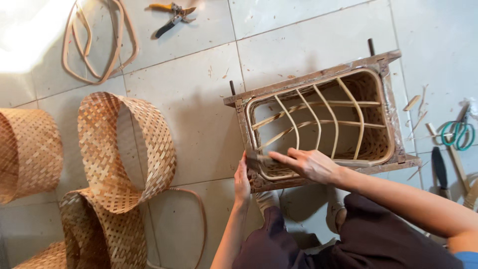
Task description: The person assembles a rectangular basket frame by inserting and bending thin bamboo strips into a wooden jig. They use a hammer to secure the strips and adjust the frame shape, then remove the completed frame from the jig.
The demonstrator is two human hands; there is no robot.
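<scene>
Dark trousers fill the bottom centre of the frame, where our knees fold above the pale tiled floor. Just beyond them, right of centre, lies the wooden frame on its side, a woven basket fitted inside it; curved cane ribs cross the basket's open mouth, and nothing else sits within. Our left hand is pressed flat against the frame's lower left corner, fingers wrapped on its edge. Our right hand reaches across from the right, forefinger stretched out along the basket's near rim, the other fingers loosely curled; whether it pinches a strip we cannot tell. Woven bottomless sleeves crowd the left side. Cane hoops and pruning shears lie at the top left, green scissors at the right edge. Bare tiles stay open between sleeves and frame.
</scene>
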